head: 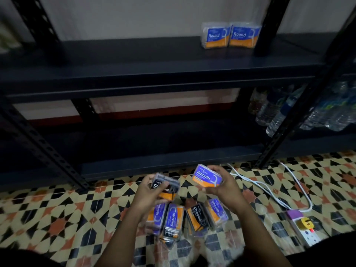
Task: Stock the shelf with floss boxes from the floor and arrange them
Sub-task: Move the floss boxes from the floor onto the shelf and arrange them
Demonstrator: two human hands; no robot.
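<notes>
Two "Round" floss boxes (pixel 231 35) stand upright side by side at the shelf's (pixel 154 60) back right corner. Above the tiled floor (pixel 57 218), the left hand (pixel 149 191) grips a black "Charcoal" box (pixel 167 186), the right hand (pixel 224 186) grips a tilted "Smooth" box (pixel 206 177). At least four boxes (pixel 185 218) lie below, long axes pointing toward the shelf.

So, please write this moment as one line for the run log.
left hand: holds Charcoal box | right hand: holds Smooth box | shelf: two Round boxes | floor pile: waiting
</notes>
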